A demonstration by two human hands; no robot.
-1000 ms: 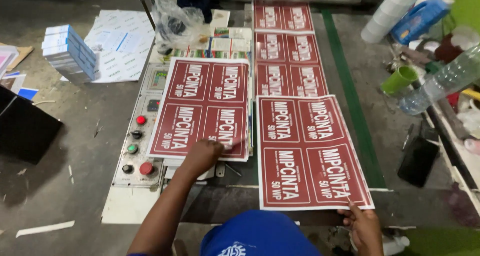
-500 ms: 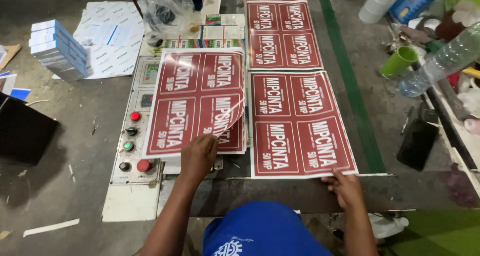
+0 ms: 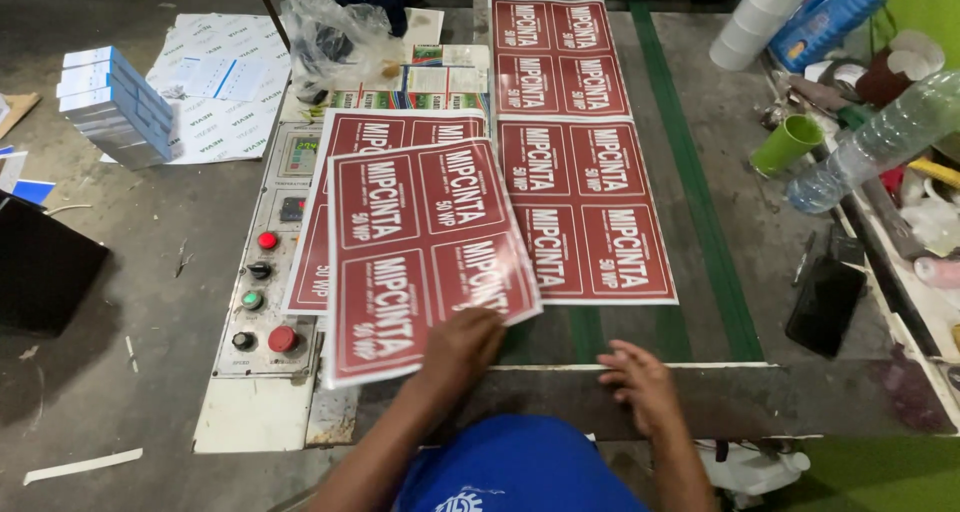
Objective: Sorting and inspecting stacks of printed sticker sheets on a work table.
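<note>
Left hand (image 3: 462,344) pinches the near edge of a red printed sheet (image 3: 425,252), tilted atop the stack (image 3: 330,172) beside the control panel (image 3: 262,272) — not yet squared. Right hand (image 3: 640,384) rests flat and empty on the bench (image 3: 780,397) edge; further sheets (image 3: 585,212) wait right of the panel.

The red printed sheet (image 3: 425,257) under the left hand (image 3: 462,344) is thin paper with a glossy coat that catches light near its lower edge. The sheets on the belt (image 3: 585,207) look the same. The control panel (image 3: 262,272) is dull, scuffed painted metal with shiny plastic buttons. The green cup (image 3: 785,144) is smooth plastic; the bottle (image 3: 880,137) is clear plastic.
</note>
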